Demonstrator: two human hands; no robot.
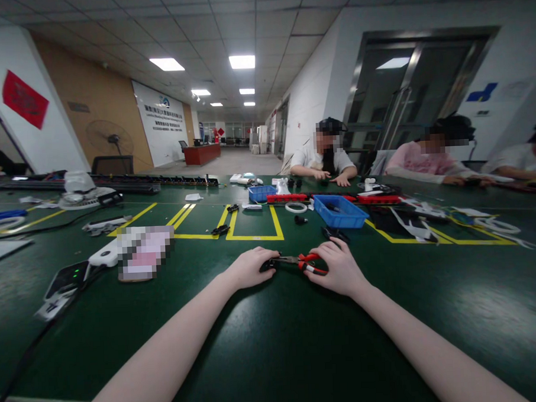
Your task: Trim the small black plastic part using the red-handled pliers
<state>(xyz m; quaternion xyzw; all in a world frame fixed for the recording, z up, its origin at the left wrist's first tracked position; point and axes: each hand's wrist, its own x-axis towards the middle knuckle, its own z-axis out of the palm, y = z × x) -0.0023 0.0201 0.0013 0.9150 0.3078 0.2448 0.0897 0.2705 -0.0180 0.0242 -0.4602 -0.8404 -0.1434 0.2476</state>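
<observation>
My right hand is closed around the red and black handles of a pair of needle-nose pliers. The pliers' jaws point left and reach the fingertips of my left hand. Between the fingers of that hand is a small black part, partly hidden; its exact kind cannot be made out. The jaw tips meet or lie right beside this part. Both hands are low over the green table. Just beyond my right hand lies a dark object, partly covered by the fingers.
A blue bin holding dark parts stands beyond my right hand, and a smaller blue bin farther back. At left lie a phone and a black device with green lights. Across the table a person works.
</observation>
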